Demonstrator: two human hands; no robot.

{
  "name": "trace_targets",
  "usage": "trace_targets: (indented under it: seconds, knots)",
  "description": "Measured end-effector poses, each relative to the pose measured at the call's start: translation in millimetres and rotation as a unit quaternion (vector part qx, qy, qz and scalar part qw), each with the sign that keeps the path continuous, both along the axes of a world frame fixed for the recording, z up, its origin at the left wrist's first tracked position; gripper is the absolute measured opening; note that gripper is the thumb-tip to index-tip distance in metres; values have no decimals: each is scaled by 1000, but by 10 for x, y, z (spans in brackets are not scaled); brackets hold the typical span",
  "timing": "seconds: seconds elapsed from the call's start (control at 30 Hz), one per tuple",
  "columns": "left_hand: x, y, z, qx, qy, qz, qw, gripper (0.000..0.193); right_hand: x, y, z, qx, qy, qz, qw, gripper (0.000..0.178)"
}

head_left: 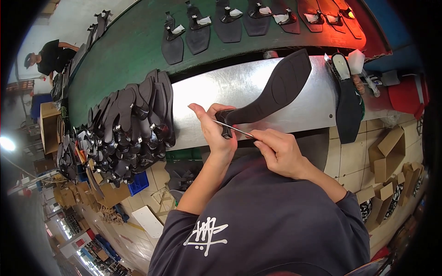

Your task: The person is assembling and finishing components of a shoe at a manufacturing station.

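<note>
Beyond the metal ledge [202,94], a green belt [124,55] is running across the scene, its right end glowing red. The ledge itself is reflecting a bright patch of light. Past the ledge, at the far left, a person [49,57] in a dark top and cap is showing beside the belt. At the ledge's left end, a large pile of dark soles [133,115] is lying heaped and overlapping, with shiny heels among them. Beyond the ledge, a row of soles [229,30] is resting on the belt, many bearing small white pieces. On the floor at the near right of the ledge, an open cardboard box [386,156] is standing. Above the ledge's middle, the dark sole [285,83] is slanting up to the right, its shiny heel toward the wearer. Near the ledge's right end, another sole [349,110] is hanging over the near edge. At the ledge's near edge, the left hand [215,133] is gripping the heel end, fingers wrapping it, thumb spreading apart. To its right, before the ledge, the right hand [285,154] is clamping a thin metal tool [239,132] between thumb and fingers. That tool is crossing the heel; whether it is touching, I cannot tell.
</note>
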State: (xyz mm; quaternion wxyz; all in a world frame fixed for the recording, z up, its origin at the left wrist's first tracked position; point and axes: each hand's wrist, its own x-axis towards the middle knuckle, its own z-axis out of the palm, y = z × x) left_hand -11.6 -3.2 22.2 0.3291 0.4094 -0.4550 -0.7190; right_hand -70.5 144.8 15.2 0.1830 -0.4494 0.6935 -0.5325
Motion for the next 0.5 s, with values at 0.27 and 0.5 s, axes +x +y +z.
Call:
trace_targets:
  seconds: [0.27,0.5]
  knots:
    - [-17,-168,-98,252,11,-31,967,75,114,30,116,-14,83,37,996,25]
    - [-58,-111,-70,484,101,-40,868,66,-14,-24,-54,23,50,-76,996,11]
